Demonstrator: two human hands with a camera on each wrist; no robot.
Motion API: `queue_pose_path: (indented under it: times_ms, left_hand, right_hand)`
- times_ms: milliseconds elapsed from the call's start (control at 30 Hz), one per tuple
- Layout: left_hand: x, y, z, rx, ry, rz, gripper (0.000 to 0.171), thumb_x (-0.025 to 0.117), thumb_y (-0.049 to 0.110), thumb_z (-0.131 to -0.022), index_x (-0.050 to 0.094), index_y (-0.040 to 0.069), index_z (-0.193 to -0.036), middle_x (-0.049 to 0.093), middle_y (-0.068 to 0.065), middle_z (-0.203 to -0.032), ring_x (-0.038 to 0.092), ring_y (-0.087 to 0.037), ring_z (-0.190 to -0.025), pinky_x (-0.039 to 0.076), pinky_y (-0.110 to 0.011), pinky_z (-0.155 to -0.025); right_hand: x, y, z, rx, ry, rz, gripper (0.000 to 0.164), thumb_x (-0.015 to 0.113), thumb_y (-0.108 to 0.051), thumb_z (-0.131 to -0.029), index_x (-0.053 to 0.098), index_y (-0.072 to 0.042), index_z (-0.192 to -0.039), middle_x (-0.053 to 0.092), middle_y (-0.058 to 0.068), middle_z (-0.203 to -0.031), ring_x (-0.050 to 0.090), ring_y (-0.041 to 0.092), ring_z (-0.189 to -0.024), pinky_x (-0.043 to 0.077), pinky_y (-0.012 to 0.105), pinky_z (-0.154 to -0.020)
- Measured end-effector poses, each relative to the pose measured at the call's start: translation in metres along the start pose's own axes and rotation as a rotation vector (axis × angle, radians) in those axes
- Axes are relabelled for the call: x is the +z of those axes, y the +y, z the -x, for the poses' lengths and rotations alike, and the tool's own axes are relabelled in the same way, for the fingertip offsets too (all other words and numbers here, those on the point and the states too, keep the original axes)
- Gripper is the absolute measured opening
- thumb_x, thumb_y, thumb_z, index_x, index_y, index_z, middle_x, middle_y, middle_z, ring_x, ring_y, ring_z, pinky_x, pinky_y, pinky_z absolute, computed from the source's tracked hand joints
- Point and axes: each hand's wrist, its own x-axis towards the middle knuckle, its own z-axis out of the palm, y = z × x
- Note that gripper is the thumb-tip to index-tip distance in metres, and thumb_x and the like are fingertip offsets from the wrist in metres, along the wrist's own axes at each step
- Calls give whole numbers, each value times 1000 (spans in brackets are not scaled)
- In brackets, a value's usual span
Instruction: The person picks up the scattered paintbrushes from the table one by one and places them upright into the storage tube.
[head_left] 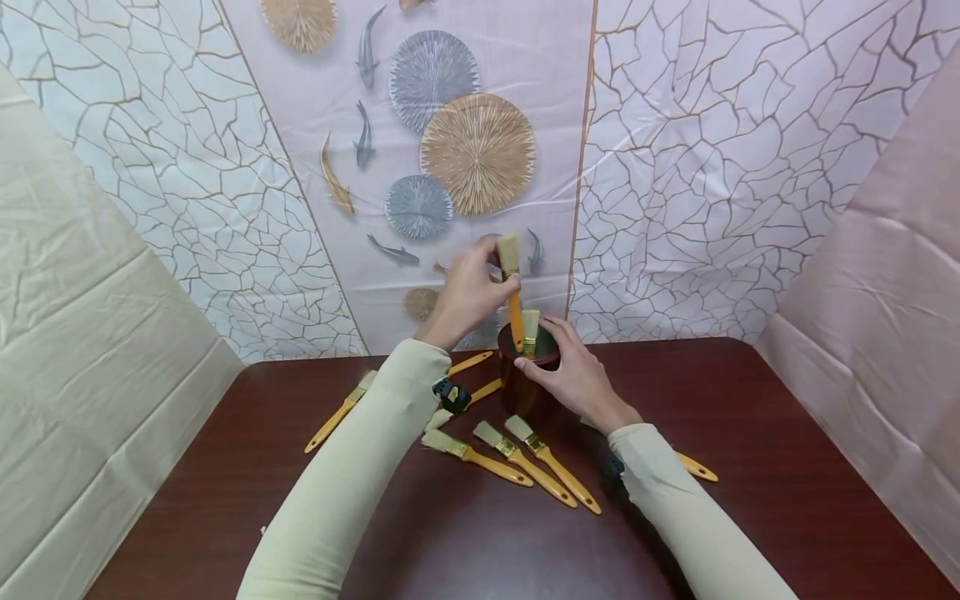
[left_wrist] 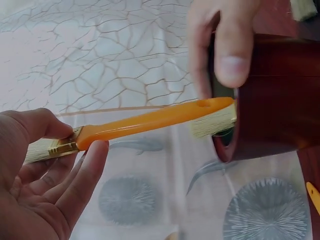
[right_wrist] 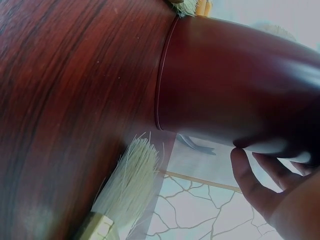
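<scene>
Two hands: both were occupied.
Left hand [head_left: 474,285]: pinched the raised brush [head_left: 515,307] at its ferrule between thumb and fingers.
Raised brush: stood near-vertical, bristles up, handle end at the container's mouth; this hold presumably left the handle free to lead.
Right hand [head_left: 576,373]: grasped the container [head_left: 525,393] at its rim, thumb on the near side, presumably to prevent tipping.
Container: stood upright on the worktop [head_left: 420,542].
Standing brush [head_left: 530,323]: sat inside the container, bristles up above the rim, perhaps to protect them.
Front brushes [head_left: 536,473]: three lay before the container, bristles towards it, probably for easy reach.
Left brush [head_left: 332,423]: lay apart, beyond the left sleeve [head_left: 360,467].
</scene>
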Motion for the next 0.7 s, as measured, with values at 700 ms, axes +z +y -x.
queue_pose_path:
  times_ms: [700]
  left_hand:
    - [40,-40,14,-91,-83,-124,26,64,29,-107,70,13,-87,60,-2,-64,54,-16,-52,40,-29,-48]
  right_hand:
    - [0,0,1,-3,12,2,94,65,-74,-93,33,-24,-166,27,0,-171,47,42,-143,42,70,-106]
